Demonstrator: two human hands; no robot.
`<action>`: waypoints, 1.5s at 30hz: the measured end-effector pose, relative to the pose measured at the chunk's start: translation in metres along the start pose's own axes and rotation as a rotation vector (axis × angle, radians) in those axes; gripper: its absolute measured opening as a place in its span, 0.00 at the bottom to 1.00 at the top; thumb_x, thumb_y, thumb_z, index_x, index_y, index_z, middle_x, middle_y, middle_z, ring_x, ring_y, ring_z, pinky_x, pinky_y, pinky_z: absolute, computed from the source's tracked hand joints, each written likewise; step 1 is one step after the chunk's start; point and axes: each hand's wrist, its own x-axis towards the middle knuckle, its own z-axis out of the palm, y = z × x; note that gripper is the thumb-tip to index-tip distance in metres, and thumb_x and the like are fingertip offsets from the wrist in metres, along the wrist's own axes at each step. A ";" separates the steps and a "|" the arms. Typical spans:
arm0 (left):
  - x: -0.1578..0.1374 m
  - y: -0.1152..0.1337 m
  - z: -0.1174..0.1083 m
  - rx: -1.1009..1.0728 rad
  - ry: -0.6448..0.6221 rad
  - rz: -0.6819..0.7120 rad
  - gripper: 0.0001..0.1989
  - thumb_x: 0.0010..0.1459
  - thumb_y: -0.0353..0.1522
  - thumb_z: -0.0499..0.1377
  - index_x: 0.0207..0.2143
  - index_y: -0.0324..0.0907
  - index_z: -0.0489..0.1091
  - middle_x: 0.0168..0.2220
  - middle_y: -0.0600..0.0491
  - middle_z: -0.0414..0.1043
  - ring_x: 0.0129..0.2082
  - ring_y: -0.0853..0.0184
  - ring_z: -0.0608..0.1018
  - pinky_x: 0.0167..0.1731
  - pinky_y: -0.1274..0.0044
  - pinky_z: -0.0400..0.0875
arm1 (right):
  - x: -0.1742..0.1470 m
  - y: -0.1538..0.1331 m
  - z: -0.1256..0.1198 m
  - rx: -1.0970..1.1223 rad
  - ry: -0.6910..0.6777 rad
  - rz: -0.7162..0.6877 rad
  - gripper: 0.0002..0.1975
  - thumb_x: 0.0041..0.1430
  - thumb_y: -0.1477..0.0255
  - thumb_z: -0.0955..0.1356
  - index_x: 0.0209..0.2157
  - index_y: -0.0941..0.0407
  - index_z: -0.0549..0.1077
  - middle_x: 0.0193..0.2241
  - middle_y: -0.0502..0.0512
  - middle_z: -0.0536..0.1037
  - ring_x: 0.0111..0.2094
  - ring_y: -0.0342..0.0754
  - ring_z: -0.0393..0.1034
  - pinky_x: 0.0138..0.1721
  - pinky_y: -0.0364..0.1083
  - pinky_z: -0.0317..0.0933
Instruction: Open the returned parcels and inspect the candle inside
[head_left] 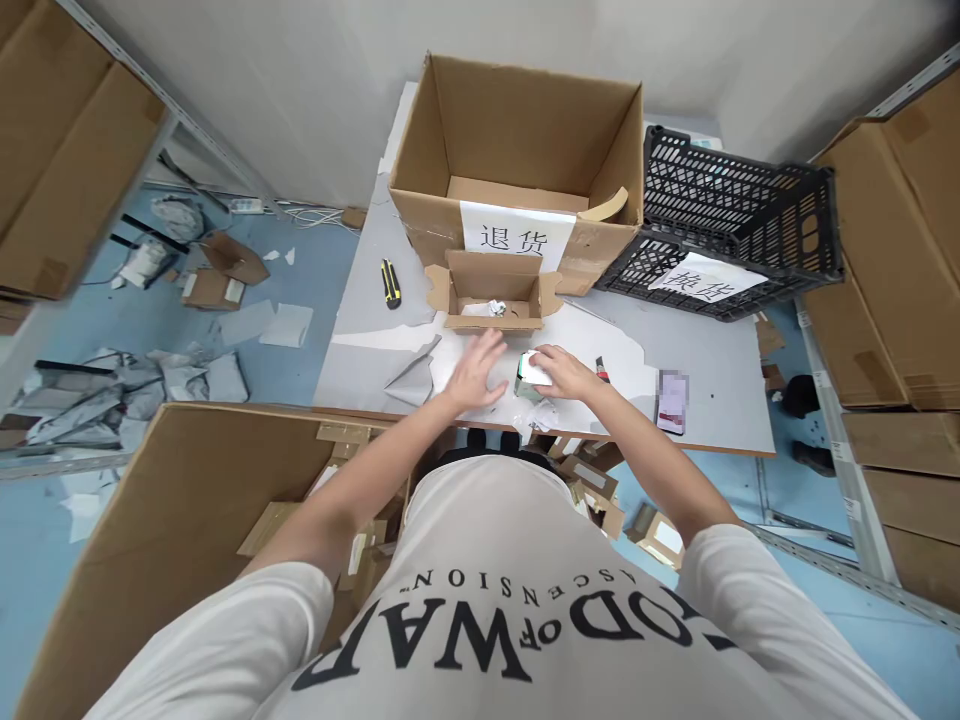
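Note:
My right hand (564, 373) grips a small white and green box (527, 380) near the table's front edge. To its left, my left hand (478, 373) is open above the table top, its fingers spread, slightly blurred and holding nothing. Just beyond both hands stands a small open cardboard carton (493, 324) with its end flaps out. Crumpled white paper (493, 308) lies inside that carton. A crumpled piece of clear or white wrapping (541, 415) lies at the edge below the small box. Beside my right hand is a red and black cutter (602, 370), partly hidden.
Behind the carton stands a large open cardboard box (435, 212) with a paper label. A black plastic crate (787, 200) is at its right. A yellow and black utility knife (391, 284) and a phone (672, 402) lie on the table. A big carton (187, 480) holding boxes stands at lower left.

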 end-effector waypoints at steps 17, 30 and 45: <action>0.025 0.024 0.055 -0.301 -0.023 -0.117 0.49 0.40 0.40 0.72 0.61 0.39 0.54 0.58 0.39 0.63 0.58 0.50 0.69 0.56 0.61 0.65 | -0.051 -0.007 -0.012 -0.183 0.312 0.245 0.16 0.59 0.76 0.62 0.49 0.54 0.71 0.59 0.66 0.63 0.63 0.65 0.52 0.60 0.74 0.40; 0.020 0.034 0.057 -0.287 -0.020 -0.171 0.51 0.40 0.40 0.72 0.61 0.41 0.48 0.55 0.38 0.66 0.56 0.51 0.71 0.52 0.62 0.68 | -0.039 -0.001 -0.032 -0.261 0.052 -0.001 0.14 0.60 0.78 0.62 0.43 0.55 0.76 0.43 0.59 0.73 0.45 0.52 0.64 0.63 0.59 0.47; 0.017 0.038 0.055 -0.208 -0.053 -0.178 0.32 0.45 0.42 0.69 0.48 0.44 0.57 0.55 0.43 0.66 0.51 0.55 0.74 0.47 0.66 0.70 | -0.045 -0.007 -0.032 -0.300 0.034 0.065 0.19 0.62 0.77 0.59 0.53 0.58 0.72 0.51 0.65 0.70 0.47 0.58 0.62 0.54 0.58 0.54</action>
